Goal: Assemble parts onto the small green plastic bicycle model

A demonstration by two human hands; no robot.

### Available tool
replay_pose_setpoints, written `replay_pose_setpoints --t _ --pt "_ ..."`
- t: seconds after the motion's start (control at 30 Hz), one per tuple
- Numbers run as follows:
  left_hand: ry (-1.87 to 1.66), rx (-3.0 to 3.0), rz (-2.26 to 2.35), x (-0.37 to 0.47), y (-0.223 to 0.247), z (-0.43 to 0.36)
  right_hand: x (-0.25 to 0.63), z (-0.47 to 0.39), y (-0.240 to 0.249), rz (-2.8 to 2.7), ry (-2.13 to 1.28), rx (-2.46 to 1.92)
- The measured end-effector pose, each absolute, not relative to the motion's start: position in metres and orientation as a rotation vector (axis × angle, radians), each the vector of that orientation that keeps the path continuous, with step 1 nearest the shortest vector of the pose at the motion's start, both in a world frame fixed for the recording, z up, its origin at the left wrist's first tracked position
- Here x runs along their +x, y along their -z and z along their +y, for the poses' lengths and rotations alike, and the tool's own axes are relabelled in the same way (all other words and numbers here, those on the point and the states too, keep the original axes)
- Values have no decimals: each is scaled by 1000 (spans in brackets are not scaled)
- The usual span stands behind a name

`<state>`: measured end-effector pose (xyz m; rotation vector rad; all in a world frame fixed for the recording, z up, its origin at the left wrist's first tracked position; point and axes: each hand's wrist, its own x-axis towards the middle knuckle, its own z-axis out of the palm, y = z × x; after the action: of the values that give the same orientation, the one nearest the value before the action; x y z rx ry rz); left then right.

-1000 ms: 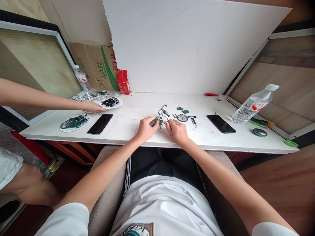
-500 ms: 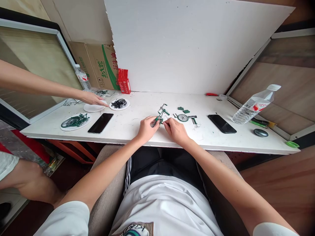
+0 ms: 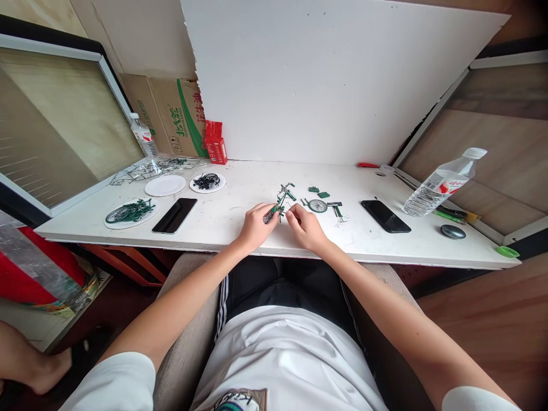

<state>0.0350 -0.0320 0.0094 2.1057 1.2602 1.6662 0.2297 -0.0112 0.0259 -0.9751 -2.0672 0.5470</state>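
In the head view, we see the left hand (image 3: 257, 225) grasping a small green model bicycle (image 3: 280, 201) over the white table (image 3: 248, 177), near its front edge. The right hand (image 3: 307, 228) is curled just beside it; whether it pinches anything so fine, we cannot tell. A loose wheel (image 3: 318, 205) and two green pieces (image 3: 322, 194) lie to the right.

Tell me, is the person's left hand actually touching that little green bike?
Touching. The head view shows the left hand gripping the little green bike at its near end, with no gap between.
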Motion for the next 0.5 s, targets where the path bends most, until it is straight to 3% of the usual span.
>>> replay_pose_setpoints --t 0.17,0.23,0.33,0.5 --pt "-1683 2070 1266 36 -11 -33 238 -5 -28 -2306 -148 -911" --pt "-1684 2064 1269 37 -11 -34 238 -5 -28 -2307 -135 -915" --pt "-1688 2063 1260 38 -10 -35 232 -12 -30 -2186 -436 -952" --pt "-1725 2104 1295 37 -11 -37 217 -27 -40 -1658 -1372 -918"
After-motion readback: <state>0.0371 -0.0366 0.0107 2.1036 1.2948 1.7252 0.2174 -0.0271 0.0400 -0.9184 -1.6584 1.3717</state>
